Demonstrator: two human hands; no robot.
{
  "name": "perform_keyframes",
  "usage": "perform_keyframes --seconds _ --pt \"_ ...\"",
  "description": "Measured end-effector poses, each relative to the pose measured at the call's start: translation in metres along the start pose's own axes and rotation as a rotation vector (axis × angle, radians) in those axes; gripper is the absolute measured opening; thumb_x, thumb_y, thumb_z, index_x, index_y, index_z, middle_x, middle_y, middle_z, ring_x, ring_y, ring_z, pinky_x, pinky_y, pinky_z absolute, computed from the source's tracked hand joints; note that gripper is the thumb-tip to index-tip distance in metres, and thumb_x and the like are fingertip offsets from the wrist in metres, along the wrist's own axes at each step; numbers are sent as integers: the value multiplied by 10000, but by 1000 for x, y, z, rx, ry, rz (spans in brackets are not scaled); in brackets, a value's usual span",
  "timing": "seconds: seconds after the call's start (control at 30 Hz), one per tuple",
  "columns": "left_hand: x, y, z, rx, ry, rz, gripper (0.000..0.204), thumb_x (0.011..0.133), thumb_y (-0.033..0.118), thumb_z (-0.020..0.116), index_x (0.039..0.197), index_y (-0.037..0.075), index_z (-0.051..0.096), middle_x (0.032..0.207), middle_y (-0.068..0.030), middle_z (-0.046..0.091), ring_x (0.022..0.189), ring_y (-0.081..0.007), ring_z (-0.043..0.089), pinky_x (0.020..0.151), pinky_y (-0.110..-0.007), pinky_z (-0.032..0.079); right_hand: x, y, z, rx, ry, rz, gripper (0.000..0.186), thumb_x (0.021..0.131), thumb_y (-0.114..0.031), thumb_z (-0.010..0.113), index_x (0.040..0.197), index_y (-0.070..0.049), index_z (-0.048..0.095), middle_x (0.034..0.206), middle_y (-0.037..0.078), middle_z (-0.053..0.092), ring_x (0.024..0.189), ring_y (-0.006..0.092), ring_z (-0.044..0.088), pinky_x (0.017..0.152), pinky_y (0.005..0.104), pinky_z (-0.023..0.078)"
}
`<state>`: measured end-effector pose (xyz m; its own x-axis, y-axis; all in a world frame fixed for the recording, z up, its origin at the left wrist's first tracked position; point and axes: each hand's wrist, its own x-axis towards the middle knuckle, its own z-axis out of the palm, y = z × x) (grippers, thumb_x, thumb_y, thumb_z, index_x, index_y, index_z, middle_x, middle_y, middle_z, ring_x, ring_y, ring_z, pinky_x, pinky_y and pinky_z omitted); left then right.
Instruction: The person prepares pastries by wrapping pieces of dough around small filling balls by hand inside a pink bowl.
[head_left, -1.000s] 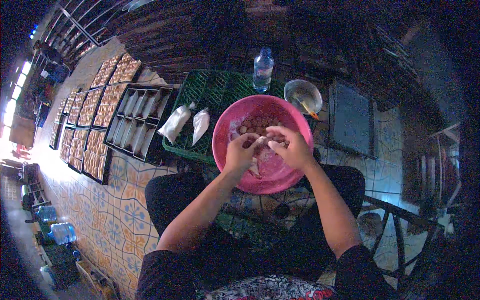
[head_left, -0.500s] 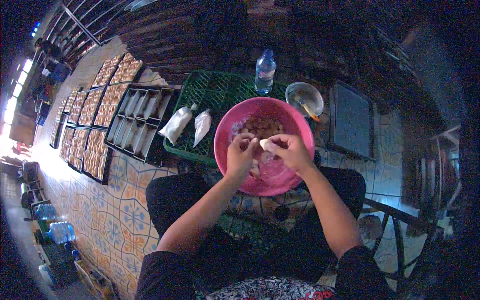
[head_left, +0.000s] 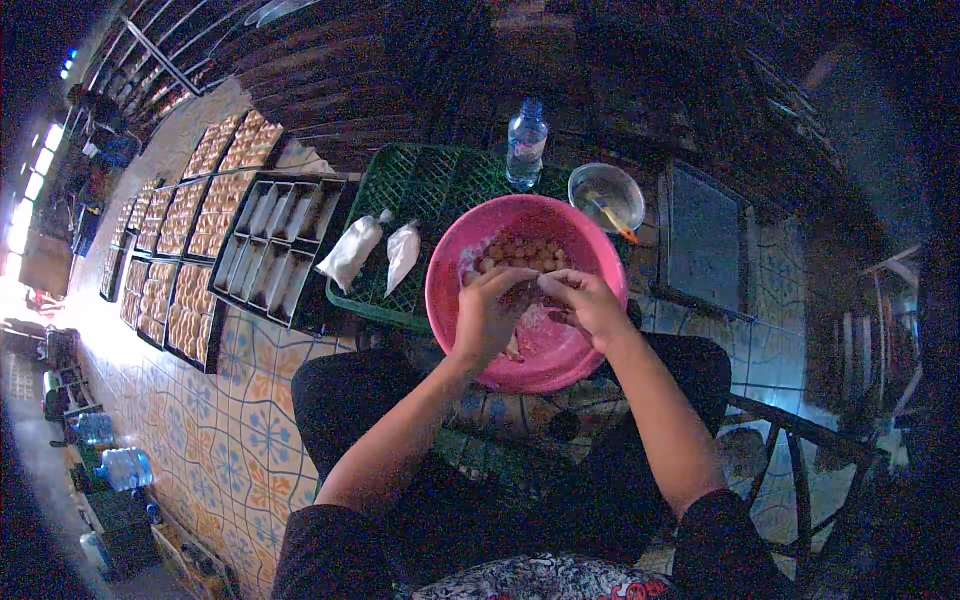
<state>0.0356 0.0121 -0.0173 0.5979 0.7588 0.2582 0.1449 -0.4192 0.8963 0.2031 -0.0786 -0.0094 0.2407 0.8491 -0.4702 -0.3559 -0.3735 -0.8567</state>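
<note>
A pink plastic basin [head_left: 445,325] stands between my knees, dusted inside with white powder. Small round dough balls [head_left: 525,252] are gathered along its far side, and a larger pale scrap of dough [head_left: 513,350] lies at the near left. Above the middle of the basin my two hands meet at the fingertips. My left hand [head_left: 490,310] shows its back, its fingers closed and pointing right. My right hand [head_left: 588,308] has thumb and forefinger pinched together. The small piece of dough between them is covered by my fingers.
Behind the basin is a green plastic crate [head_left: 410,180] bearing two bags of white powder [head_left: 352,252] and a water bottle [head_left: 527,148]. A metal bowl [head_left: 625,190] with an orange-handled tool and a dark tray [head_left: 705,240] stand right. Trays of shaped dough [head_left: 190,215] cover the left floor.
My fingertips have come together, and the pale piece of dough that showed in my right fingers is now hidden. My left hand has turned its back upward.
</note>
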Motion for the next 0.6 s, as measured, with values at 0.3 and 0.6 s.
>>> perform_keyframes --seconds 0.3,0.6 --pt "-7 -5 7 -61 60 -144 332 762 -11 781 1086 57 753 1027 -118 758 960 -228 736 857 -324 568 -2 1 5 331 -35 86 220 994 -243 632 1143 -96 699 1044 30 713 940 162 680 746 305 586" --pt "-11 14 8 -374 41 -465 267 960 165 698 1195 40 717 1127 -121 737 1000 -159 695 864 -294 557 1 4 12 330 -1 18 296 1012 -291 588 1207 -86 676 1114 24 703 990 172 672 812 319 567"
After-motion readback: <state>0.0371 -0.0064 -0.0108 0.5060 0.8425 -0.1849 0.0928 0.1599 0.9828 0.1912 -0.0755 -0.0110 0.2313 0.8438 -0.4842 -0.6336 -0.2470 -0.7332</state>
